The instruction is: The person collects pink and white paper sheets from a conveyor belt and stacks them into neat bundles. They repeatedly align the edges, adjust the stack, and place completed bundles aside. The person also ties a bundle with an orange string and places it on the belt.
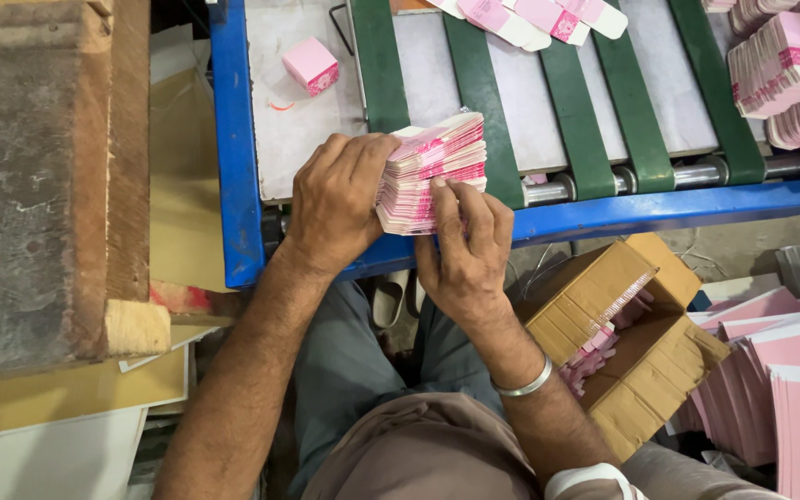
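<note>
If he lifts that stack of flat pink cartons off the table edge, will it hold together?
Probably only while squeezed: the stack of flat pink cartons is loose thin sheets, fanned unevenly, so they likely slide apart. The left hand and right hand clamp it from both sides.

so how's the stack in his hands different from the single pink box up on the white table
The stack is many flattened pink and white cartons pressed together; the single box is one carton folded up into a cube. The stack is gripped at the table's blue edge by the left hand and right hand; the box stands alone, untouched. Both share pink and white colouring.
</note>
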